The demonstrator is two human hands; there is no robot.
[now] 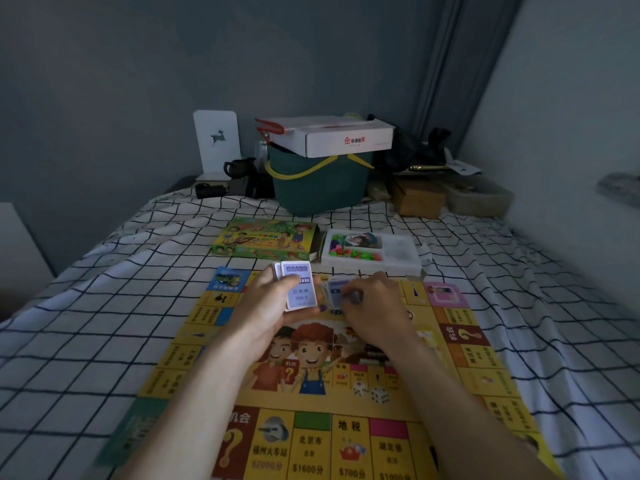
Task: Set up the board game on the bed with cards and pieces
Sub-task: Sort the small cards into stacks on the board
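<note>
"$1600", "$700", "地税", "北京市" on the game board [408, 407]

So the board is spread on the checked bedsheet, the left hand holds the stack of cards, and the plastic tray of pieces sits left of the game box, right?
Not quite. The head view shows the plastic tray of pieces to the right of the game box, not left. The rest stands: the board lies on the checked bedsheet and the left hand holds the stack of cards.

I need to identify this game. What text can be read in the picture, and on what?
"北京市" and "$1600分": game board, near edge.
"地税" and "$700分": square beside it.
"机会": board's question-mark squares.
"联通智家": white box.
Stack of cards in left hand, cards under right hand, game box: too blurred.
</note>
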